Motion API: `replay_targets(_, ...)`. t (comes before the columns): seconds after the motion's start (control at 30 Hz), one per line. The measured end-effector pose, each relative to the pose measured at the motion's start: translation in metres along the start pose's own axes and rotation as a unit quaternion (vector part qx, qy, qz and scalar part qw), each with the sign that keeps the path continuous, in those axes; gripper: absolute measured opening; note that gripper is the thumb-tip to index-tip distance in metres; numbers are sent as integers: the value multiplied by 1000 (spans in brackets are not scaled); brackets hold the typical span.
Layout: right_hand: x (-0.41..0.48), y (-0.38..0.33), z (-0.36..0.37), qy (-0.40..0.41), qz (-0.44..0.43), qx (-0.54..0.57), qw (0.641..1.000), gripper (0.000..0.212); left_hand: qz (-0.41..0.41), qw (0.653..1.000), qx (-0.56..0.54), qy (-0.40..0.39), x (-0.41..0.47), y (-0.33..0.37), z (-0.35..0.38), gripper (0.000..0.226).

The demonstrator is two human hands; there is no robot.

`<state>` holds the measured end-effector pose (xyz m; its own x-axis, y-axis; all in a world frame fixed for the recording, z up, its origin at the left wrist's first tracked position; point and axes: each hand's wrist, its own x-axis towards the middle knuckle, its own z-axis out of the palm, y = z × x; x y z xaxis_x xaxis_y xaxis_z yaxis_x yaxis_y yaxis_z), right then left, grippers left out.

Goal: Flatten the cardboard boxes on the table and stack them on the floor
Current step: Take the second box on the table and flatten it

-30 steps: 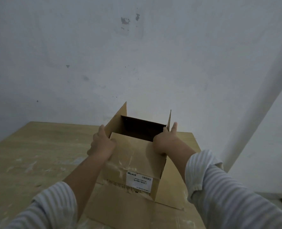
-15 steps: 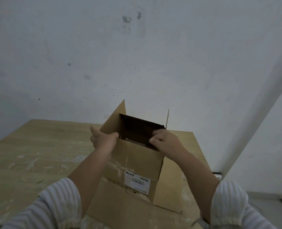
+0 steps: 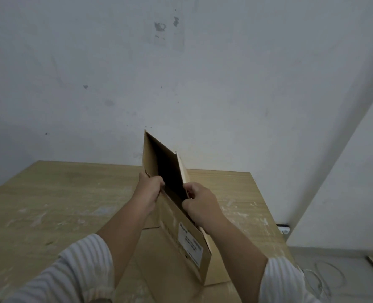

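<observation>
The cardboard box I'm working stands near the table's right side and has been squeezed from a wide-open square into a narrow slanted wedge, its inside dark and its contents not visible to me. My left hand and right hand have shifted onto its near top edges, fingers curled tight on the cardboard. It rests on a flat cardboard sheet.

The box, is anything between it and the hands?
No. Both hands already grip the box: the left hand pinches its left wall, the right hand its right wall, squeezing it nearly flat on the table. Nothing sits between.
</observation>
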<state>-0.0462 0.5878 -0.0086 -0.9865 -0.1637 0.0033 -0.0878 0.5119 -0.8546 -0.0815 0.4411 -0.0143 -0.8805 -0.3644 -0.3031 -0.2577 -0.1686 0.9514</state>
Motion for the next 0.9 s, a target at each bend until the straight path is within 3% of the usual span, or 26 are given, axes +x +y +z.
replay_targets(0.17, -8, 2, -1, 12, 12, 103, 995, 44, -32, 998, 29, -45, -17, 8, 10, 30)
replay_targets(0.23, -10, 3, -5, 10, 18, 181, 983, 31, -44, 995, 62, -67, -22, 10, 17, 40)
replay_targets(0.37, -10, 12, -9, -20, 73, 284, 956, 26, -42, 989, 123, -71, -25, 13, 29, 47)
replay_targets(0.63, -8, 23, 9, -88, 97, 231, 964, 35, -63, 972, 220, -46, -34, 19, 35, 32)
replay_targets(0.77, -6, 25, 16, -92, 101, 215, 967, 26, -10, 973, 231, -23, -33, 20, 37, 35)
replay_targets(0.9, -1, 29, 24, -61, 85, 174, 979, 36, 40, 973, 226, -28, -32, 25, 30, 43)
